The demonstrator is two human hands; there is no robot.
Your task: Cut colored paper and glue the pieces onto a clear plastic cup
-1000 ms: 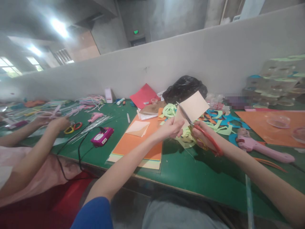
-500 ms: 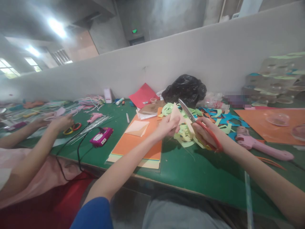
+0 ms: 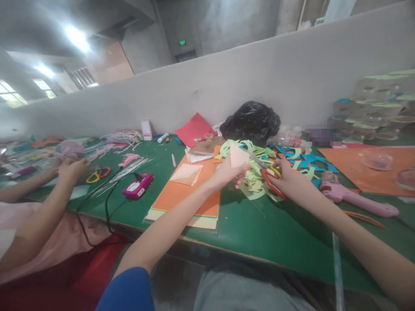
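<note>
My left hand (image 3: 234, 170) pinches a pale peach piece of paper (image 3: 239, 155), held up above a heap of green paper scraps (image 3: 254, 185). In my right hand (image 3: 287, 177) is a pair of scissors (image 3: 271, 175) with red and yellow handles; its blades point left, their tips by the edge of the peach paper. Whether the blades touch the paper I cannot tell. Left of my hands, folded peach paper (image 3: 187, 173) lies on a stack of orange sheets (image 3: 181, 201).
A co-worker's hands (image 3: 71, 166) are busy at the left. A purple power box (image 3: 138, 186) with black cables lies between us. A black plastic bag (image 3: 251, 123) stands behind the scraps. At right are a pink glue gun (image 3: 359, 198) and an orange sheet (image 3: 350, 168).
The scissors have swung from pointing up beside the paper to lying flatter, tips at its edge. My left hand has turned the peach paper. The co-worker's hands have shifted left.
</note>
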